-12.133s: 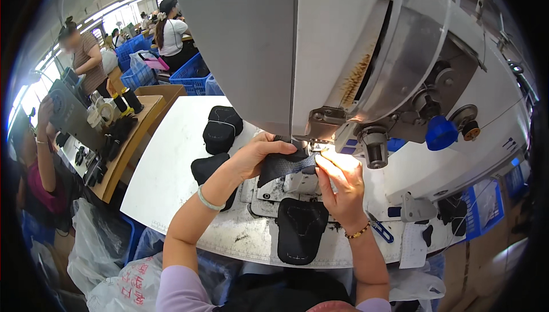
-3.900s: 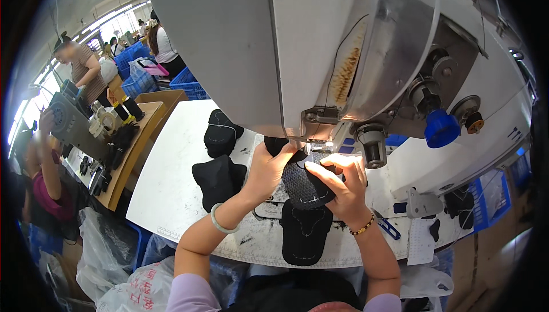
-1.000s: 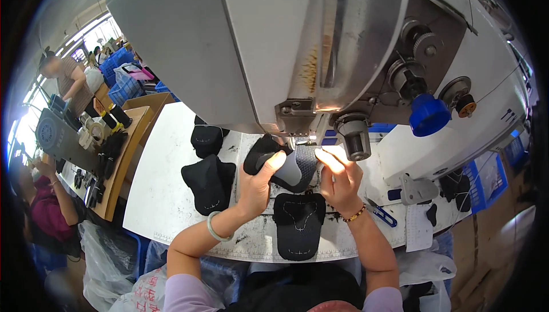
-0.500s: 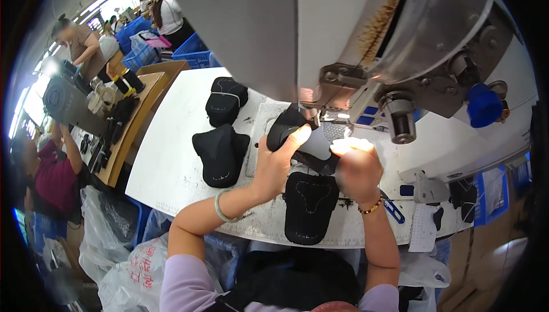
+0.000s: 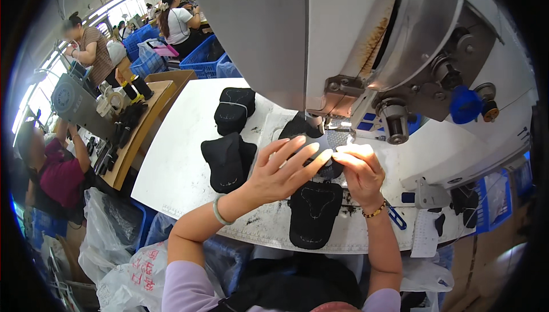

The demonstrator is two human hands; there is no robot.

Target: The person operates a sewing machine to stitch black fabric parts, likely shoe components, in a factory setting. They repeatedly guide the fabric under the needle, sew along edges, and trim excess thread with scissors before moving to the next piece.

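A black padded fabric piece [image 5: 297,126] with a smooth grey inner face [image 5: 314,142] lies under the needle area of a sewing machine [image 5: 343,92]. My left hand [image 5: 281,170] rests across its near side with fingers spread, covering part of it. My right hand [image 5: 364,173] pinches at the piece's right edge, close to the left fingertips; the exact grip is partly hidden. Just nearer to me lies a black shaped piece [image 5: 315,216] with pale outline stitching. Two similar black pieces, one behind [image 5: 235,110] and one in front [image 5: 227,162], sit to the left.
The white table [image 5: 171,166] curves around me. At right are a blue-handled tool [image 5: 396,217], a paper sheet [image 5: 424,235] and a blue crate [image 5: 494,200]. Plastic bags [image 5: 134,272] hang at lower left. Co-workers sit and stand beyond, near another machine [image 5: 77,106].
My left hand has moved from gripping the black piece's left side to lying over its near edge, fingers spreading. The piece sits lower and flatter. The view has shifted slightly.
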